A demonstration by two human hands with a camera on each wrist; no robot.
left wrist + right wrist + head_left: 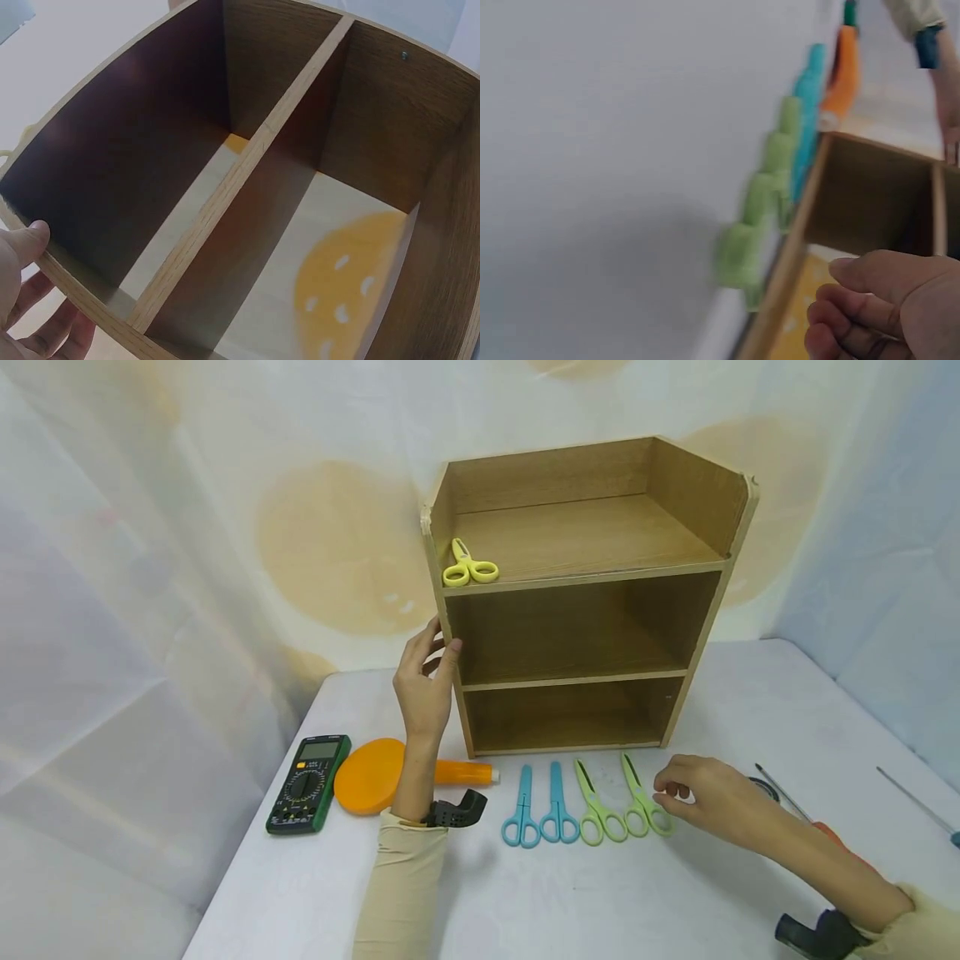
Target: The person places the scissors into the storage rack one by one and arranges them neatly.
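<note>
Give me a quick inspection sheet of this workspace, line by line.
Surface: white-covered table.
Job's things: wooden shelf unit with yellow scissors on its top shelf; two blue scissors and two green scissors lie in front.
Clutter: multimeter, orange paddle, screwdrivers at right.
Hands: left hand grips the shelf's left edge; right hand touches the rightmost green pair.
Cables: nothing seen.
Surroundings: draped white cloth backdrop.

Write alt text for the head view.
A left hand grips the left edge of a wooden shelf unit on a white table, while the right hand touches the rightmost green scissors. Yellow scissors lie on the top shelf.
</note>
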